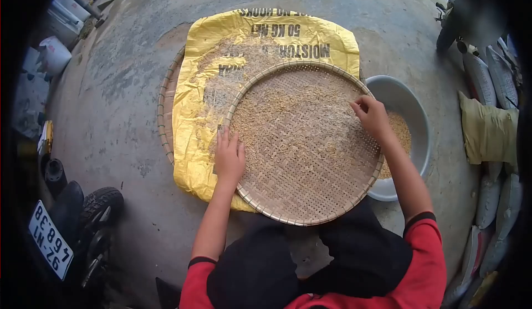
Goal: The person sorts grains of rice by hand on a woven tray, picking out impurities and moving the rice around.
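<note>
A round woven bamboo winnowing tray (310,198) rests against my knees, overlapping a yellow sack. Unhusked grain (288,107) is scattered thinly over its weave, denser toward the upper left. My left hand (229,156) lies along the tray's left rim, fingers stretched out and slightly apart. Over the right side of the tray is my right hand (371,115), thumb and fingers pinched together near the rim. Whatever is between those fingertips is too small to make out. The yellow sack (191,165) underneath carries printed letters and a spread of pale chaff (244,51).
A grey metal basin (418,120) holding grain stands right of the tray, partly covered by it. Another woven tray (165,109) shows under the sack. A motorbike wheel (102,206) is at left. Stacked full sacks (487,126) line the right side. A white bucket (54,54) stands upper left.
</note>
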### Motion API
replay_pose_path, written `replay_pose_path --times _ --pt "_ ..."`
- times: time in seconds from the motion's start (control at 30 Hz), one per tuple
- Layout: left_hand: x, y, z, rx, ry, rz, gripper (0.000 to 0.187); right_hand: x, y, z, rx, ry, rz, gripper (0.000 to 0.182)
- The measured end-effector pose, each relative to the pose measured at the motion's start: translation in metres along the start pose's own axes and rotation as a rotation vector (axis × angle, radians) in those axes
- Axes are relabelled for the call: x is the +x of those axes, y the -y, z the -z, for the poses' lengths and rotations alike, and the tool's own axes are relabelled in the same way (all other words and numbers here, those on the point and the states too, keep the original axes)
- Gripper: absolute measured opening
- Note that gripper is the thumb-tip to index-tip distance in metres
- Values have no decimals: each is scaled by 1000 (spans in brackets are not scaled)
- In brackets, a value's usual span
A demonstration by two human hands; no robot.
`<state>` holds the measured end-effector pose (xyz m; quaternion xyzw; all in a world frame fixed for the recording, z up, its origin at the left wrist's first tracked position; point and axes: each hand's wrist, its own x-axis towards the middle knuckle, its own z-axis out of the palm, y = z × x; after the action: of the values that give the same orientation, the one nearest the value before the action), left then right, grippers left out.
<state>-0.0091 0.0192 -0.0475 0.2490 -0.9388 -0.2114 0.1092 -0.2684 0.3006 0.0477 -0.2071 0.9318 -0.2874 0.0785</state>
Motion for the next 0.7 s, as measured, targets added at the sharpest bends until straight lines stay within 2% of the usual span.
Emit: replay_pose_path --times 0.07,0.3,0.5,0.7 --pt "0 1 -2 -1 -27 -1 40 3 -5 -12 41 92 289 17" --pt "1 1 0 -3 4 3 41 -5 -12 -23 -26 150 280 12" --pt "1 1 0 -3 -21 -5 41 3 -11 -31 37 160 232 12" --pt "0 1 0 11 -23 -14 41 6 4 -41 -54 265 363 13"
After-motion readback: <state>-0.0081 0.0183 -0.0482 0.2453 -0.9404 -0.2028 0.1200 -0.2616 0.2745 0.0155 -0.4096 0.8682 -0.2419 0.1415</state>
